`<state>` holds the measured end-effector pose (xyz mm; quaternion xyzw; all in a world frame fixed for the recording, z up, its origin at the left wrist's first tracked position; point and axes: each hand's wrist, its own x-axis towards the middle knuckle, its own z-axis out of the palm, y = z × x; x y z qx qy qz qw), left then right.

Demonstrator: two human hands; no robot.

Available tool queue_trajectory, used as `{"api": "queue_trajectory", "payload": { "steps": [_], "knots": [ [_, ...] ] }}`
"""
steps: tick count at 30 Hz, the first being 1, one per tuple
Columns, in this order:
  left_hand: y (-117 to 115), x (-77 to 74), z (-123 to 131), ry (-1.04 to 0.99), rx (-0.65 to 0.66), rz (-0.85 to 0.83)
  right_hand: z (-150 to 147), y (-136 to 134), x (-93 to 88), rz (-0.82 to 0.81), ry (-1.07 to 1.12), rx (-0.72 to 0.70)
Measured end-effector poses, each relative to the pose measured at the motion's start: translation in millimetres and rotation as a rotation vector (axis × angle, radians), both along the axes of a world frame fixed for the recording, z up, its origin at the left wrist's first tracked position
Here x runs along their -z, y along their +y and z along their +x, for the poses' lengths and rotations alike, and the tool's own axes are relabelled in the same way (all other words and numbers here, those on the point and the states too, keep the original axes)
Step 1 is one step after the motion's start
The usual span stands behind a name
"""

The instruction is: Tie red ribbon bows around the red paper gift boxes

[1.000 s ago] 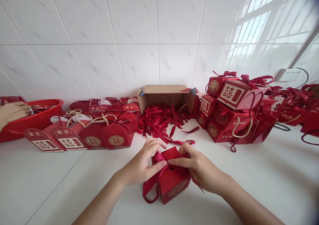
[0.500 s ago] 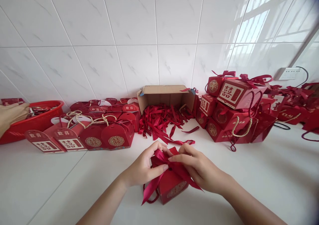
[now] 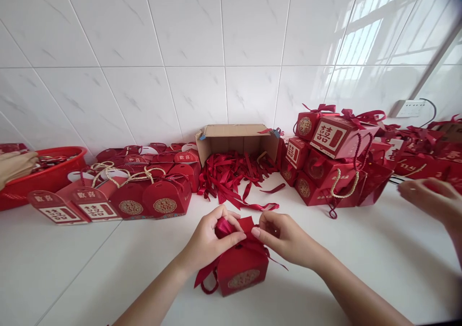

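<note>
A small red gift box [image 3: 242,274] with a gold round emblem stands on the white table in front of me. Red ribbon [image 3: 205,271] is gathered at its top, one tail hanging down on the left. My left hand [image 3: 212,237] pinches a loop of the ribbon between thumb and fingers. Across from it, my right hand [image 3: 285,237] is closed at the ribbon on the right side of the box top, thumb against fingers. Its fingers partly hide the ribbon there. A dark red cord handle [image 3: 209,287] curls out at the box's lower left.
Loose red ribbons [image 3: 231,174] spill from a cardboard box [image 3: 234,131] by the wall. Red gift boxes [image 3: 159,203] line up on the left; ribboned ones [image 3: 327,174] are stacked right. Another person's hand [image 3: 433,198] is at right; a red basin [image 3: 68,165] stands far left.
My hands have drawn the ribbon tighter at the box top, and the right-hand tail has shifted. Another person's hand has come into view at the right edge.
</note>
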<state>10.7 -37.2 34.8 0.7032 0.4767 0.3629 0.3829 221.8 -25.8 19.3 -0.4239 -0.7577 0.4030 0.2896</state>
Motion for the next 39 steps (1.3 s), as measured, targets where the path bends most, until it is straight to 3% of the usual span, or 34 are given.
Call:
{"api": "queue_trajectory", "payload": {
  "steps": [6, 10, 13, 19, 39],
  "knots": [
    [0, 0.5, 0, 0.018, -0.027, 0.014, 1, 3, 3.2, -0.105, -0.016, 0.05],
    [1, 2.4, -1, 0.006, -0.032, 0.011, 2, 3, 1.6, -0.231, 0.066, -0.099],
    [0, 3.1, -1, 0.001, -0.063, 0.011, 1, 2, 0.0, -0.271, 0.226, -0.126],
    [1, 4.0, -3, -0.042, -0.028, -0.036, 1, 3, -3.1, -0.312, 0.312, -0.111],
    [3, 0.9, -4, -0.046, 0.028, -0.15, 12, 15, -0.9, -0.303, 0.254, -0.104]
  ]
}}
